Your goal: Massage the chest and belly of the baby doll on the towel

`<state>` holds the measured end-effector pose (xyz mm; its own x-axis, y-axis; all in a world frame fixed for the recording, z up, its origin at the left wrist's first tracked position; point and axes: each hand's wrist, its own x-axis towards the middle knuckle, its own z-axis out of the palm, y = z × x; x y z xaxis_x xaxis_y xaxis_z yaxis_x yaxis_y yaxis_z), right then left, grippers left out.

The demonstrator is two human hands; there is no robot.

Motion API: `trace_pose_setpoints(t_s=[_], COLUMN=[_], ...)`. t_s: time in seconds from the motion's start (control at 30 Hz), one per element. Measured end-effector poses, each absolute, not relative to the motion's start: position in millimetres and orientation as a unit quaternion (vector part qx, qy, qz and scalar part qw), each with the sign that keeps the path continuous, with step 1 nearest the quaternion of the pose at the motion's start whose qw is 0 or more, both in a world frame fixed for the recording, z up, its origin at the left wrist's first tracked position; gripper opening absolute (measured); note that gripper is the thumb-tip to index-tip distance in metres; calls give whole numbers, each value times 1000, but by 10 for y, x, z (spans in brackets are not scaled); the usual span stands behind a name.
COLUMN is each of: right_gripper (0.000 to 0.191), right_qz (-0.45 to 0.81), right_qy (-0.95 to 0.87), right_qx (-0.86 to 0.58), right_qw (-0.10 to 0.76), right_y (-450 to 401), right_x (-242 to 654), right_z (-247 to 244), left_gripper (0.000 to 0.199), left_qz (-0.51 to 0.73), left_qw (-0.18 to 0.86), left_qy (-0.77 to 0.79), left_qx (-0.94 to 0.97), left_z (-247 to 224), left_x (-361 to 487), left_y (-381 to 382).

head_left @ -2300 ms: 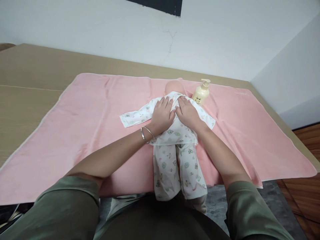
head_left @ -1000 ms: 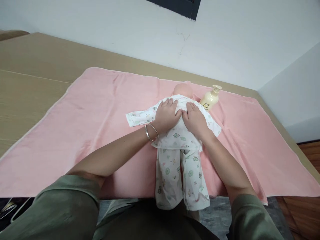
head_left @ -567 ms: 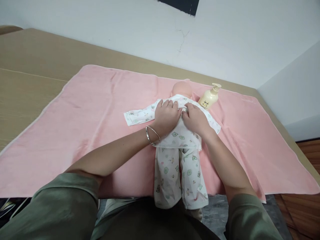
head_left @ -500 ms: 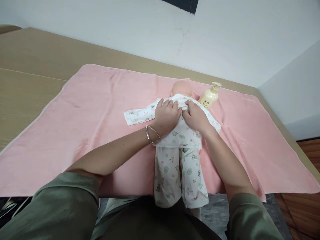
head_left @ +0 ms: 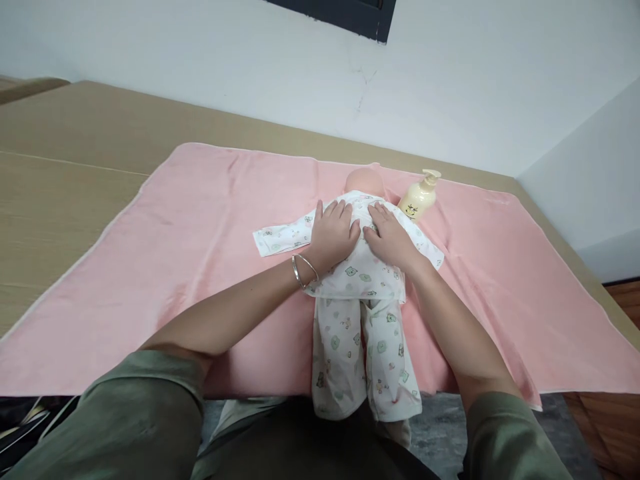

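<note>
A doll lies on a pink blanket [head_left: 260, 193], its bald head [head_left: 365, 181] pointing away from me. It wears a white patterned top [head_left: 365, 277] and matching trousers [head_left: 340, 347], whose ends hang past the blanket's front edge. My left hand [head_left: 333, 233] rests flat on the upper left of the top, fingers extended, with a bracelet [head_left: 300, 270] at the wrist. On the upper right of the top lies my right hand [head_left: 390, 237], its fingers stretched out. The top's middle shows between the two hands. Neither hand grips anything.
A cream pump bottle [head_left: 419, 197] lies tilted on the blanket, right of the doll's head. Around the blanket shows the wooden table [head_left: 60, 180]. A white wall [head_left: 200, 53] rises behind, with a dark frame [head_left: 350, 17] at the top.
My fingers, bent on the top before, now lie straighter and flatter on it. The whole view has shifted slightly, showing more of the dark frame.
</note>
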<state>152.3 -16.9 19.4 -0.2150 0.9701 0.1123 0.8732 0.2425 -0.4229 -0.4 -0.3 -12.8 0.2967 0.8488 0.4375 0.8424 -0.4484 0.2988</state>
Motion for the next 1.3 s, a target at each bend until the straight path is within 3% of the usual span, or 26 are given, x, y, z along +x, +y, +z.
trace_pose_setpoints(t_s=[0.17,0.4,0.73,1.03,1.3], right_gripper=[67,57,51,59,57], right_qz=[174,68,46,104,26], right_qy=[-762,-751,-753,-770,-785], right_qx=[-588,-610,-631,-594,-592], right_qw=[207,243,179,209,182], right_y=[-112,-174,-416,-136,-198], right_x=[1598,1450,1292,1521,1425], right_z=[196,52,247,124,149], left_gripper=[42,41,50,47,45], left_qz=[303,335,327,333,350], left_qw=[-30,-10,20,2,-1], left_qy=[479,475,482,469,483], left_qx=[823,814,813,818,803], left_z=[-165,-243,-251,-261,-281], left_x=[-14,-23,-33,-43,-48], left_y=[11,50,66,60,40])
